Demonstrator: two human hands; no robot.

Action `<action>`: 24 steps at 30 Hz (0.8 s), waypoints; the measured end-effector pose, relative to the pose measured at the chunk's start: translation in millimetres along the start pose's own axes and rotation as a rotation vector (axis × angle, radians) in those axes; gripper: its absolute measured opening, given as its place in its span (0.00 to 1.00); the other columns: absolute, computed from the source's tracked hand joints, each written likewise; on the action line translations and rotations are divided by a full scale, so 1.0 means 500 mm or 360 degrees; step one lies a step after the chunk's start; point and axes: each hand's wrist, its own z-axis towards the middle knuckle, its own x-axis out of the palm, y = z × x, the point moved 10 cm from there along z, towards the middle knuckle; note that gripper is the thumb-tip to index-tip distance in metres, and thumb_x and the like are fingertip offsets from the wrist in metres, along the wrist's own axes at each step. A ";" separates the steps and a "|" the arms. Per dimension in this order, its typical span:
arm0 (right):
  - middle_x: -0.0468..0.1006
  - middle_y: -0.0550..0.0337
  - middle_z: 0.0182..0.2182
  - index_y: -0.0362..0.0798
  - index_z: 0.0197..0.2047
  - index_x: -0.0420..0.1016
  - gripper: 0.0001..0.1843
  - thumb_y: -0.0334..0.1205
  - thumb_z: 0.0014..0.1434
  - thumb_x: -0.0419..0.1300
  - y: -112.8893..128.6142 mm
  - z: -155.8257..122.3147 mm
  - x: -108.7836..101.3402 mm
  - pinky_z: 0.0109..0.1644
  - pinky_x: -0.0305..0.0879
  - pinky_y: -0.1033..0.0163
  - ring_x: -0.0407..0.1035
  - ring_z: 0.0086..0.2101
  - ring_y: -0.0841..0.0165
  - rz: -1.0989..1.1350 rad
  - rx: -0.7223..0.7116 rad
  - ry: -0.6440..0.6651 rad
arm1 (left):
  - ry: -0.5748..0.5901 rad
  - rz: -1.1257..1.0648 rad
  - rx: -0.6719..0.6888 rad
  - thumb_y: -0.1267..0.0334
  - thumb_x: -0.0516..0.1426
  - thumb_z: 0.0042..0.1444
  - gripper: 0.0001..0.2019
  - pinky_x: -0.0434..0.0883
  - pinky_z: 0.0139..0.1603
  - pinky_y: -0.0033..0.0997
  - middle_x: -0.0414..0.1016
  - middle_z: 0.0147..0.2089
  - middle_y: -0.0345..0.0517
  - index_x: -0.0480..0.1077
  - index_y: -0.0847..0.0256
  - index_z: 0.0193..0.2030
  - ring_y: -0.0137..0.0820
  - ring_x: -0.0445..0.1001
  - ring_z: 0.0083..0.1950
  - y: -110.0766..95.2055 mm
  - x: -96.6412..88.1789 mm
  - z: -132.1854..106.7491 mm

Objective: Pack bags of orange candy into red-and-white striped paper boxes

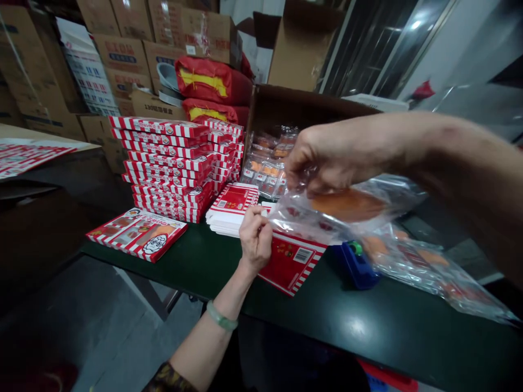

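My left hand (255,239) is closed on the upper left edge of a red-and-white striped box (286,261) with a barcode, tilted above the green table. From above, my right hand (322,155) pinches a clear plastic package (347,207) with an orange-brown item inside. The package's lower edge overlaps the top edge of the box; whether part of it is inside, I cannot tell. Beside the box stands a blue tape dispenser (357,264). More clear packages (425,261) lie to the right.
Finished-looking striped boxes (167,163) are stacked at the left, with one box (139,233) lying flat in front. Flat cartons (231,209) lie in a pile behind my left hand. An open cardboard box (302,98) holding packages stands at the back of the green table (212,261).
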 end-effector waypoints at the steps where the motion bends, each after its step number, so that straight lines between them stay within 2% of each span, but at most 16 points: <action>1: 0.69 0.71 0.17 0.40 0.27 0.76 0.08 0.21 0.42 0.61 -0.005 0.013 0.009 0.27 0.60 0.71 0.65 0.22 0.77 0.0047 0.0045 0.0013 | 0.0021 -0.0011 -0.0007 0.68 0.50 0.55 0.08 0.66 0.42 0.33 0.65 0.35 0.45 0.62 0.61 0.25 0.33 0.67 0.41 -0.003 0.004 -0.002; 3: 0.69 0.71 0.17 0.42 0.28 0.76 0.09 0.21 0.42 0.62 -0.010 0.039 0.039 0.27 0.60 0.70 0.65 0.21 0.77 0.0169 0.0102 0.0043 | -0.0012 -0.0065 -0.0087 0.68 0.50 0.56 0.06 0.66 0.41 0.32 0.65 0.35 0.45 0.63 0.61 0.28 0.32 0.68 0.40 0.001 0.006 -0.011; 5: 0.71 0.69 0.19 0.43 0.29 0.76 0.11 0.21 0.41 0.62 -0.009 0.061 0.079 0.26 0.59 0.69 0.65 0.22 0.75 0.0237 0.0148 0.0076 | -0.0106 -0.0174 -0.0258 0.67 0.51 0.56 0.03 0.66 0.41 0.32 0.66 0.38 0.45 0.64 0.60 0.37 0.32 0.69 0.41 0.019 0.004 -0.024; 6: 0.72 0.67 0.20 0.43 0.31 0.76 0.12 0.21 0.41 0.62 -0.010 0.067 0.096 0.25 0.59 0.69 0.65 0.22 0.74 0.0244 0.0186 0.0063 | -0.0146 -0.0243 -0.0356 0.66 0.51 0.56 0.07 0.66 0.41 0.31 0.66 0.38 0.45 0.62 0.59 0.42 0.31 0.69 0.41 0.030 0.005 -0.031; 7: 0.73 0.66 0.21 0.43 0.34 0.75 0.14 0.22 0.41 0.63 -0.012 0.068 0.107 0.25 0.58 0.69 0.65 0.22 0.74 0.0254 0.0216 0.0022 | -0.0172 -0.0307 -0.0449 0.66 0.51 0.56 0.11 0.67 0.40 0.31 0.67 0.38 0.45 0.60 0.59 0.46 0.31 0.70 0.40 0.040 0.008 -0.036; 9: 0.74 0.65 0.25 0.43 0.42 0.73 0.20 0.27 0.42 0.65 -0.012 0.051 0.102 0.26 0.59 0.68 0.66 0.24 0.72 0.0300 0.0209 -0.0186 | -0.0187 -0.0378 -0.0579 0.66 0.51 0.56 0.14 0.67 0.37 0.28 0.67 0.36 0.43 0.57 0.59 0.49 0.28 0.69 0.35 0.053 0.015 -0.040; 11: 0.75 0.65 0.27 0.45 0.48 0.69 0.26 0.34 0.44 0.67 -0.017 0.010 0.077 0.28 0.60 0.67 0.67 0.26 0.72 0.0348 0.0173 -0.0440 | -0.0215 -0.0355 -0.0615 0.67 0.51 0.55 0.12 0.65 0.34 0.26 0.66 0.32 0.40 0.57 0.60 0.46 0.25 0.67 0.30 0.056 0.015 -0.036; 12: 0.75 0.65 0.27 0.46 0.49 0.69 0.26 0.36 0.45 0.67 -0.024 -0.016 0.066 0.28 0.60 0.67 0.67 0.26 0.72 0.0343 0.0194 -0.0539 | -0.0248 -0.0320 -0.0615 0.67 0.52 0.53 0.12 0.65 0.32 0.25 0.65 0.31 0.39 0.57 0.60 0.45 0.24 0.66 0.29 0.055 0.011 -0.033; 15: 0.73 0.64 0.23 0.45 0.38 0.72 0.10 0.34 0.50 0.63 -0.044 -0.090 0.056 0.27 0.57 0.66 0.65 0.24 0.72 0.0078 0.0426 -0.0754 | -0.0340 -0.0233 -0.0629 0.68 0.55 0.50 0.09 0.63 0.29 0.23 0.62 0.30 0.37 0.59 0.60 0.39 0.23 0.63 0.27 0.051 0.002 -0.027; 17: 0.73 0.60 0.25 0.45 0.30 0.72 0.01 0.31 0.54 0.59 -0.027 -0.120 0.064 0.27 0.54 0.65 0.65 0.25 0.70 -0.0286 0.0544 -0.0901 | -0.0354 -0.0217 -0.0676 0.66 0.55 0.51 0.07 0.62 0.27 0.22 0.60 0.28 0.36 0.58 0.60 0.34 0.22 0.61 0.25 0.050 0.006 -0.029; 20: 0.73 0.52 0.28 0.45 0.26 0.71 0.11 0.28 0.58 0.53 0.032 -0.119 0.103 0.27 0.52 0.63 0.66 0.31 0.65 -0.0825 0.0514 -0.1027 | -0.0339 -0.0190 -0.0717 0.63 0.55 0.53 0.09 0.61 0.27 0.22 0.58 0.25 0.34 0.57 0.60 0.28 0.21 0.59 0.24 0.042 0.015 -0.032; 22: 0.73 0.51 0.29 0.44 0.30 0.73 0.13 0.26 0.59 0.49 0.059 -0.099 0.143 0.27 0.51 0.62 0.66 0.31 0.64 -0.0964 0.0396 -0.0981 | -0.0341 -0.0169 -0.0712 0.64 0.55 0.53 0.09 0.62 0.27 0.22 0.58 0.25 0.34 0.57 0.60 0.27 0.21 0.59 0.24 0.035 0.017 -0.034; 24: 0.74 0.52 0.30 0.44 0.40 0.73 0.14 0.25 0.59 0.49 0.064 -0.082 0.180 0.26 0.52 0.62 0.66 0.31 0.64 -0.0931 0.0272 -0.0878 | -0.0334 -0.0153 -0.0724 0.64 0.56 0.53 0.09 0.62 0.28 0.22 0.58 0.25 0.34 0.57 0.60 0.27 0.21 0.59 0.25 0.035 0.018 -0.035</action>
